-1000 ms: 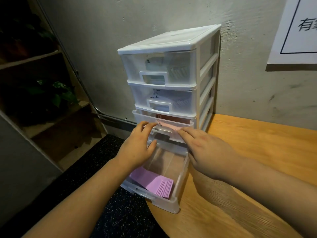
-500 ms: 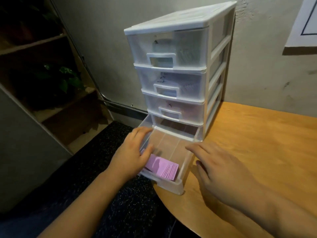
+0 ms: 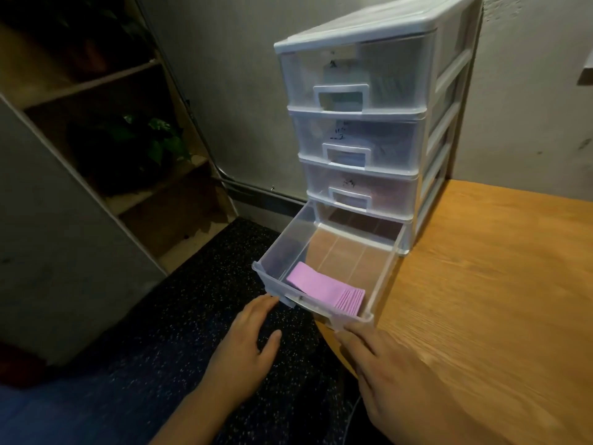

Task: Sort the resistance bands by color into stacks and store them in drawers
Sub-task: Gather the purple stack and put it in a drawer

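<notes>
A white drawer unit [image 3: 369,30] with clear drawers stands on the wooden table [image 3: 497,300] against the wall. Its bottom drawer [image 3: 383,281] is pulled out past the table edge. Inside, near the front, lies a stack of pink-purple resistance bands [image 3: 324,289]. The upper three drawers are shut, with faint band shapes behind their fronts. My left hand [image 3: 247,345] has straight fingers whose tips reach the drawer's front left corner. My right hand [image 3: 385,374] lies flat with fingertips at the front right corner.
Dark speckled floor [image 3: 192,316] lies below the overhanging drawer. A wooden shelf unit [image 3: 106,146] with a green plant [image 3: 154,136] stands at the left. A grey wall and a pipe run behind.
The third drawer was pushed shut. Both hands then drew back from it down to the front edge of the open bottom drawer. The camera tilted downward.
</notes>
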